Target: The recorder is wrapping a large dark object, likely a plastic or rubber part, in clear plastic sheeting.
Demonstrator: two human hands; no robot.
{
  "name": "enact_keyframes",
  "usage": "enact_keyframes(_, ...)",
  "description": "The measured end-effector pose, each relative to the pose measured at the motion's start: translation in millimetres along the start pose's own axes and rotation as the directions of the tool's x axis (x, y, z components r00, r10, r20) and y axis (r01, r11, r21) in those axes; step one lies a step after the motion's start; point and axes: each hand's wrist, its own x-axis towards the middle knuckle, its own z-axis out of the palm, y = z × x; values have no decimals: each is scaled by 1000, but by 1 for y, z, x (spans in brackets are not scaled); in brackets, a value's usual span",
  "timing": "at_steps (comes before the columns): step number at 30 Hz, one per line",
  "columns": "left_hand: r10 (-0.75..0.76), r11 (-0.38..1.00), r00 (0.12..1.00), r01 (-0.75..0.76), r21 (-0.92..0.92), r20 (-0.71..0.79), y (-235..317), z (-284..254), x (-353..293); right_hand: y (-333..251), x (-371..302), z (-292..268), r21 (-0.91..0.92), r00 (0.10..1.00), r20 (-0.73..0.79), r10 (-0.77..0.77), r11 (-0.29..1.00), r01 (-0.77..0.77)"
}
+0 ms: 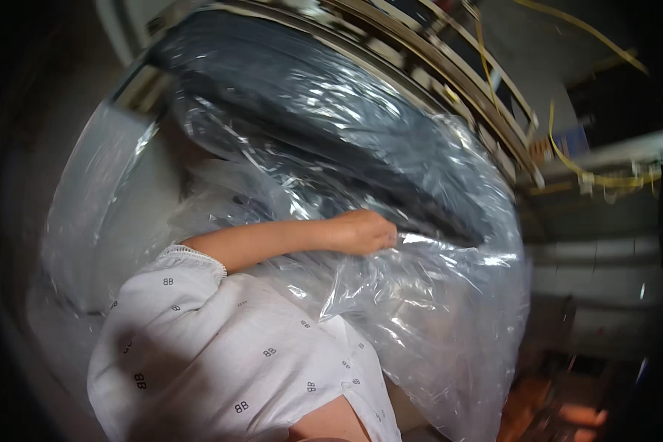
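My left hand (367, 231) reaches across my body from the left, its fingers closed in a fist on a bunch of clear plastic sheeting (420, 302). The sheeting is loose, wrinkled and shiny, and it hangs down to the right of my shirt. Just beyond the hand lies a large, long dark grey thing (295, 66) covered in the same plastic; its kind is hard to tell through the glare. A dark fold or gap (390, 184) runs along it and ends right of my fist. My right hand is out of view.
Behind the wrapped thing stands a frame of pale and brown slats (449, 55). Yellow cords (604, 179) hang at the upper right. A grey-white panel (144, 166) is at the left, and a tiled wall (597, 261) at the right. The lower right is blurred.
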Motion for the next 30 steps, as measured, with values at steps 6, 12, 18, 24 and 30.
enact_keyframes(6, 80, 984, 996, -85, -155, -35, 21, 10, 55, 90, -135, -48, -325, 852, -452, 265, 840, -434)
enact_keyframes(12, 24, 994, 990, -9, 111, -139, 59, -29, 85, -170, 59, 88, 366, 952, -296, -76, 912, 186)
enact_keyframes(18, 47, 967, 977, 9, 255, -209, 82, -56, 69, -321, 136, 182, 439, 743, -422, -518, 601, 668)
enact_keyframes(24, 11, 730, 878, 319, 604, -478, 15, -131, -13, -284, 157, 191, 408, 820, -448, -357, 735, 542)
enact_keyframes(30, -110, 915, 830, 300, 271, -547, -5, -247, -140, -205, 175, 174, 407, 916, -342, -209, 846, 345)
